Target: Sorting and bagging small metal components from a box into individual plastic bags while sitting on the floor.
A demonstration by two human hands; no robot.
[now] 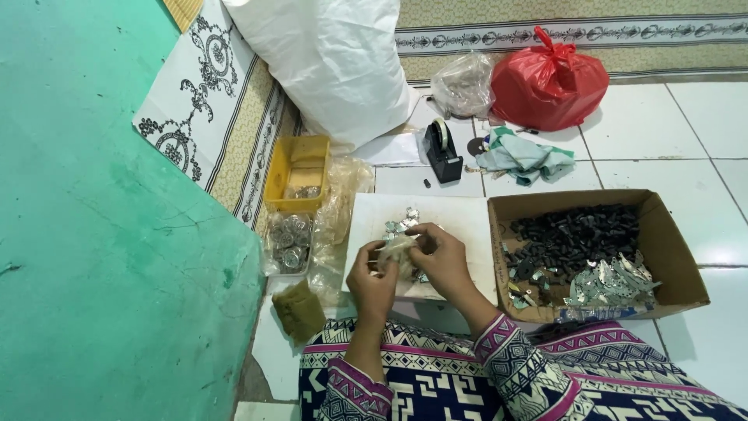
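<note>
My left hand (372, 282) and my right hand (444, 259) meet over a white board (460, 214) on the floor. Both pinch a small pale, silvery wrapped piece (399, 248) between their fingers. A little heap of silvery scraps (402, 222) lies on the board just beyond the hands. To the right stands an open cardboard box (662, 234) with several small black pieces (575, 236) and silvery scraps (612, 282) inside.
A yellow plastic tray (297, 173) and a clear bag of round metal bits (289, 243) lie left of the board. Behind are a black tape dispenser (442, 152), a crumpled green cloth (523, 158), a red bag (548, 80), a clear bag (463, 84) and a big white sack (335, 62). A green wall (101, 257) fills the left.
</note>
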